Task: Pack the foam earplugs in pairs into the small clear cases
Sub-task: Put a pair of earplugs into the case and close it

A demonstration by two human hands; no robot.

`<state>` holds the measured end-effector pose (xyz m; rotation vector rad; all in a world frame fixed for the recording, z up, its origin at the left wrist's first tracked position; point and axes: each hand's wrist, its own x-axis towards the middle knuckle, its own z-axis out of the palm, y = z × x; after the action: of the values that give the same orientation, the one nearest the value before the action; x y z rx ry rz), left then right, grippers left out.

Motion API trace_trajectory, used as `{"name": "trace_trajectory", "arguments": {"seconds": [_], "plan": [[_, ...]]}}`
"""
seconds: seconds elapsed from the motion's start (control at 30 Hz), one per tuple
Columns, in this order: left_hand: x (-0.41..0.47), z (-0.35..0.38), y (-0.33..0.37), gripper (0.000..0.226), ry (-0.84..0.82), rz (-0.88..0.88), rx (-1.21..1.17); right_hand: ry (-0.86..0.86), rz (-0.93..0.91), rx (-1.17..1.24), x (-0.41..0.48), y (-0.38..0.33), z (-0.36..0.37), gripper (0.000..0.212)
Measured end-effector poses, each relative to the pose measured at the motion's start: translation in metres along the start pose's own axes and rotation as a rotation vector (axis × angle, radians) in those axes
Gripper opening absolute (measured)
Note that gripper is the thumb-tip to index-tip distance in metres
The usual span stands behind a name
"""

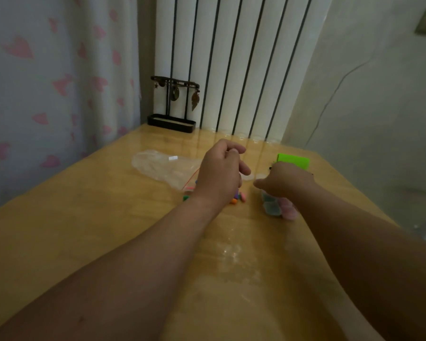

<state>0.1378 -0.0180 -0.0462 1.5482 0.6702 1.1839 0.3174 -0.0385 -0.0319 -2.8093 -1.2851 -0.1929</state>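
The foam earplugs [237, 200] lie in a loose heap on the table [108, 230] just behind my left hand [220, 173], partly under its wrist. That hand is the nearer one and, I judge, would have to draw back toward me to reach them. They look like short, soft stubs in pink, orange and green, lying every which way, so there is no common long axis to line up with. My left fingers [234, 146] are curled, thumb near the tips; something pale shows there, but I cannot tell if I pinch it. My right hand [284, 180] is curled too, knuckles up, and I cannot tell its hold. The small clear cases [271, 207] sit just behind it, squarish, glossy and hard-looking. Beyond my left fingers lies a crumpled clear bag [162, 166].
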Motion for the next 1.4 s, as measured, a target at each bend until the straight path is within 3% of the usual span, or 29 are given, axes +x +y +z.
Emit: {"name": "trace_trajectory", "arguments": {"seconds": [0.2,0.27,0.4,0.57,0.67,0.87,1.03,1.4], "plan": [[-0.002,-0.001,0.000,0.023,-0.008,0.013,-0.010,0.003,0.012,0.005,-0.003,-0.004,-0.007,0.041],[-0.002,-0.003,-0.001,0.021,-0.025,-0.001,-0.020,0.056,-0.071,0.241,-0.009,-0.001,-0.014,0.038],[-0.004,-0.001,-0.001,0.017,-0.099,-0.054,0.021,0.052,-0.220,1.048,-0.051,0.008,-0.029,0.018],[-0.026,-0.005,-0.001,0.036,-0.288,-0.032,0.185,-0.041,-0.205,1.439,-0.085,0.012,-0.015,0.021],[-0.036,-0.012,-0.001,0.040,-0.336,-0.030,0.231,-0.075,-0.216,1.473,-0.087,0.010,-0.001,0.023],[-0.047,-0.028,-0.005,0.032,-0.223,0.028,0.264,-0.159,-0.301,1.466,-0.095,0.000,0.006,0.029],[-0.050,-0.032,-0.012,0.029,-0.243,0.063,0.269,-0.204,-0.301,1.479,-0.095,-0.002,0.007,0.028],[-0.047,-0.029,-0.007,0.032,-0.288,0.015,0.158,-0.178,-0.292,1.445,-0.094,0.002,0.007,0.023]]}}
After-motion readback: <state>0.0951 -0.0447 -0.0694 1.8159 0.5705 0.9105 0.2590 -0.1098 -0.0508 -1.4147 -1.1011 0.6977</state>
